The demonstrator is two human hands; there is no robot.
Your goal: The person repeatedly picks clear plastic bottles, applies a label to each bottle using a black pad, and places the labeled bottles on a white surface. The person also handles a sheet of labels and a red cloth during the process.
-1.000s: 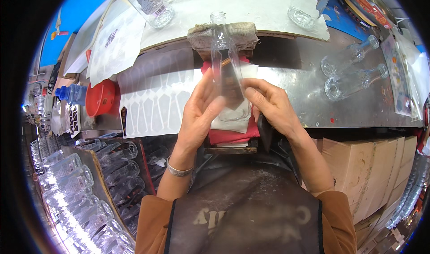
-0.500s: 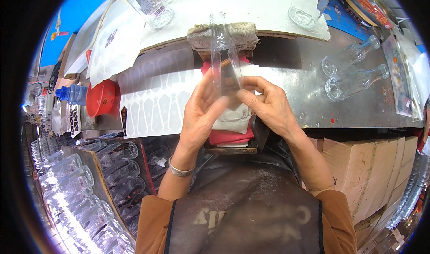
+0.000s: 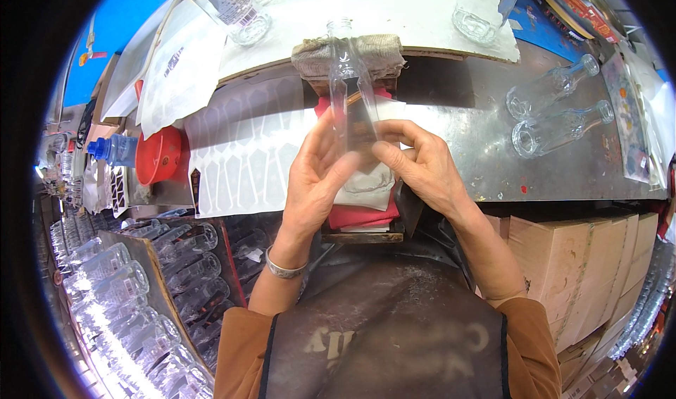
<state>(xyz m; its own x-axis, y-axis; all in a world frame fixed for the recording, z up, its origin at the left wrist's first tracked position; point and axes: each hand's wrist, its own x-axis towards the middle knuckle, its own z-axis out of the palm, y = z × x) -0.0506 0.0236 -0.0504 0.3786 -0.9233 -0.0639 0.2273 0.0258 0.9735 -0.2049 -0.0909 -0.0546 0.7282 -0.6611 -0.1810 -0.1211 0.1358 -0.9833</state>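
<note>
A clear glass bottle (image 3: pixel 343 64) lies in front of me, its neck pointing away and resting on a rolled beige cloth (image 3: pixel 384 55). A dark patch like a decal or label (image 3: pixel 361 121) shows on its body. From the left side my left hand (image 3: pixel 315 170) curls round the bottle, thumb near its lower part. My right hand (image 3: pixel 424 165) grips the other side, with the thumb pressed toward the glass. Below the bottle's base are a whitish cloth (image 3: pixel 370 193) and a red cloth (image 3: pixel 359 216) on a small wooden stand.
A white sheet with elongated outlines (image 3: pixel 243 142) lies to the left, near a red bowl (image 3: pixel 159 161) and a blue-capped bottle (image 3: pixel 120 150). Two glass bottles (image 3: pixel 553 92) lie on the metal table at right. Crates of bottles (image 3: pixel 109 272) stand lower left, cardboard boxes (image 3: pixel 549 265) lower right.
</note>
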